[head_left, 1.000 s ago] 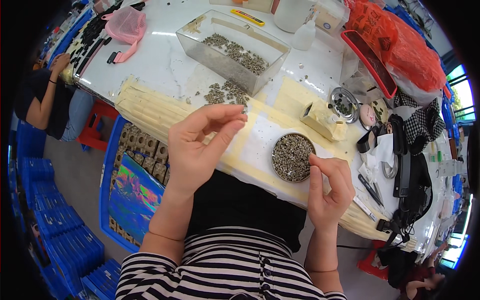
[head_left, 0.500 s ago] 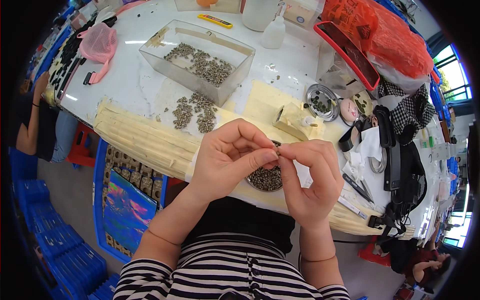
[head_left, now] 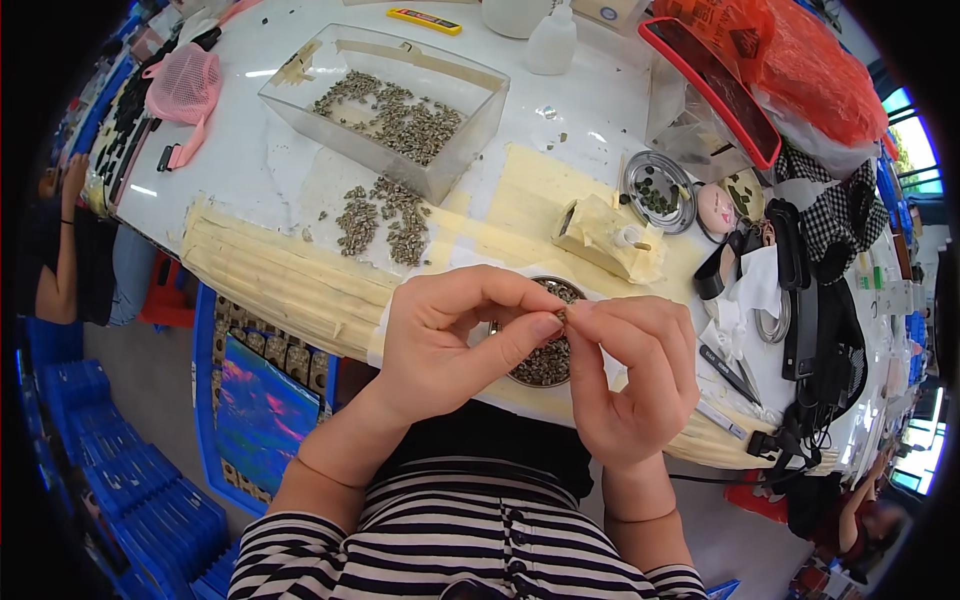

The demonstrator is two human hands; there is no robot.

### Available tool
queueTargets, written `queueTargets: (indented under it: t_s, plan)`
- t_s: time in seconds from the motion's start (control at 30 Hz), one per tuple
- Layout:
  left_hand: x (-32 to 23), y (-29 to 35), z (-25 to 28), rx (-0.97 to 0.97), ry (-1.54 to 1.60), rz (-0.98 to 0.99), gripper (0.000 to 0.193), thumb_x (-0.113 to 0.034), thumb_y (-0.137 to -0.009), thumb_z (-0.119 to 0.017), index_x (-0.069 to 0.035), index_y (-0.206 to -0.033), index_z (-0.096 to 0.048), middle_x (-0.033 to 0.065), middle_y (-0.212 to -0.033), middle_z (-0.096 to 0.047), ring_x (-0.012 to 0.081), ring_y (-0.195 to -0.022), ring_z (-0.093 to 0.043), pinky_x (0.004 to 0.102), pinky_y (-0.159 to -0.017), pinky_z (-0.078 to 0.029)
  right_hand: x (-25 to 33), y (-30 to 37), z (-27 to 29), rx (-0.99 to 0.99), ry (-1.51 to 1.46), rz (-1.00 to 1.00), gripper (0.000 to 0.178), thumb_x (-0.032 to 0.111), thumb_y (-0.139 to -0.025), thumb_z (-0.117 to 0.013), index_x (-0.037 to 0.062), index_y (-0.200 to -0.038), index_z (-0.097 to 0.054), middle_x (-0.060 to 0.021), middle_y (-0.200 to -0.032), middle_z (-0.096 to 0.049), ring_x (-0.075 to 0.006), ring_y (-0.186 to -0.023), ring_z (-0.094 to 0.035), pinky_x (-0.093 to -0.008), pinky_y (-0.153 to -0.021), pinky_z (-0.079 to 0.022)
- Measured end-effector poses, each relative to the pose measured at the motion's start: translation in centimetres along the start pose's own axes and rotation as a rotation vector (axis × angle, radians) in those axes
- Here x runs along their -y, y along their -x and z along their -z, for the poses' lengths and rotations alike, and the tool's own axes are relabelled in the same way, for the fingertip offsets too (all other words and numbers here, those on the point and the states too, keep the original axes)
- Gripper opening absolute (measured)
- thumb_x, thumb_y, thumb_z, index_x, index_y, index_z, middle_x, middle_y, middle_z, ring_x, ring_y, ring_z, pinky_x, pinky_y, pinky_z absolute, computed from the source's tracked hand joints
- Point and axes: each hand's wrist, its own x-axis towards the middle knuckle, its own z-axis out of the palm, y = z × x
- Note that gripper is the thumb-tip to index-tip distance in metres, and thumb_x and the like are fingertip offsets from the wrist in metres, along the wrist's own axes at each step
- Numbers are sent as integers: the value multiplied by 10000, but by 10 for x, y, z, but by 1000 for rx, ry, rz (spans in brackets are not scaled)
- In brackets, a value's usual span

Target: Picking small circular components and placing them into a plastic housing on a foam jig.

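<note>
My left hand and my right hand meet fingertip to fingertip, both closed in a pinch. A tiny piece seems to sit between the fingertips, too small and covered to name. Right beneath them is a round dish full of small metal parts, partly hidden by my fingers. Beyond my left hand, two loose heaps of small metal parts lie on the table. A clear plastic box behind them holds many more such parts. A block wrapped in yellowish tape stands beyond my right hand.
To the right are a metal dish with dark green pieces, tweezers, black straps and a red-framed case. A white squeeze bottle and a yellow cutter are at the back. A blue crate stands below the table edge.
The view has shifted slightly, moving the table things within it. Both hands remain pinched together, a little lower relative to the dish, whose far rim now shows more.
</note>
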Motion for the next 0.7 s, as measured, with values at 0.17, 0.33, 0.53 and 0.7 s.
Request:
queueTargets:
  t_s: [0.17, 0.33, 0.53, 0.7]
  plan:
    - [6, 1, -1, -83, -402, -249, 150, 17, -862, -725, 31, -1011, -713, 108, -907, -720, 137, -786, -677, 250, -704, -537, 1, 1, -2, -6, -13, -30, 299, -72, -695, -776, 33, -969, -715, -66, -865, -689, -225, -744, -618, -308, -656, -492]
    - [7, -1, -2, -103, -525, -398, 158, 13, -839, -740, 6, -995, -715, 106, -864, -713, 178, -725, -664, 266, -650, -519, 1, 2, -4, -6, -21, -36, 290, -69, -697, -775, 24, -967, -730, -72, -853, -682, -228, -741, -615, -312, -655, -489]
    - [4, 1, -2, -83, -582, -420, 170, 57, -839, -717, 34, -1006, -694, 124, -897, -702, 186, -780, -651, 264, -690, -503, 2, 4, -5, 2, -36, -50, 280, -59, -714, -763, 16, -982, -734, -78, -849, -679, -232, -742, -613, -311, -661, -488]
    - [4, -1, -1, -62, -611, -483, 178, 70, -832, -712, 34, -1006, -692, 118, -910, -681, 193, -820, -634, 273, -717, -495, 1, 5, -4, 22, -122, -110, 245, -50, -739, -751, 9, -976, -733, -90, -848, -677, -239, -744, -611, -308, -659, -483]
